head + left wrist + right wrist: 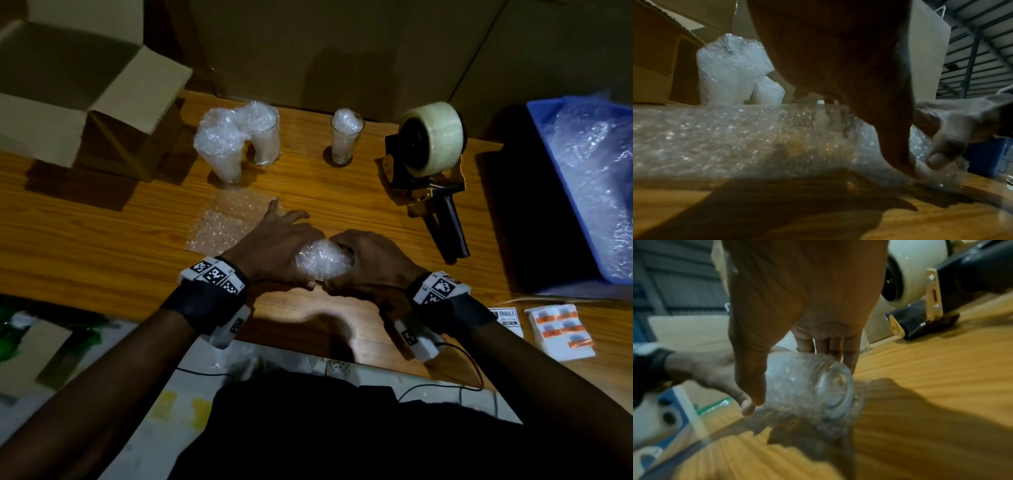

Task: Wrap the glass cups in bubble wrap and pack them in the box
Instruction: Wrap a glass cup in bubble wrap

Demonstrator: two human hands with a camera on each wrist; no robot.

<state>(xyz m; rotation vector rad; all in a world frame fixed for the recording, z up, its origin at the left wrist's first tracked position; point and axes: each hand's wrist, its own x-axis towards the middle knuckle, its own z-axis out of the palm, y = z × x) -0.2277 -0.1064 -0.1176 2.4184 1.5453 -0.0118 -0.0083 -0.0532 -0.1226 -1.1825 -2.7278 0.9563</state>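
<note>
A glass cup (323, 262) lies on its side near the table's front, partly rolled in a bubble wrap sheet (226, 222) that spreads out to the left. Its thick base (830, 386) faces the right wrist camera. My left hand (294, 245) lies over the cup's left end, fingers stretched forward onto the sheet and thumb on the near side. My right hand (356, 263) grips the cup's right end, fingers over the top and thumb in front. Two wrapped cups (236, 144) stand at the back, beside a glass (346, 140) stuffed with bubble wrap. The open cardboard box (68, 102) sits at the far left.
A tape dispenser (431, 154) with a black handle stands to the right of the cups. A blue bin (548, 144) holding bubble wrap fills the right edge. Sticker labels (561, 332) lie at the front right. Cardboard walls stand behind the wooden table (102, 222).
</note>
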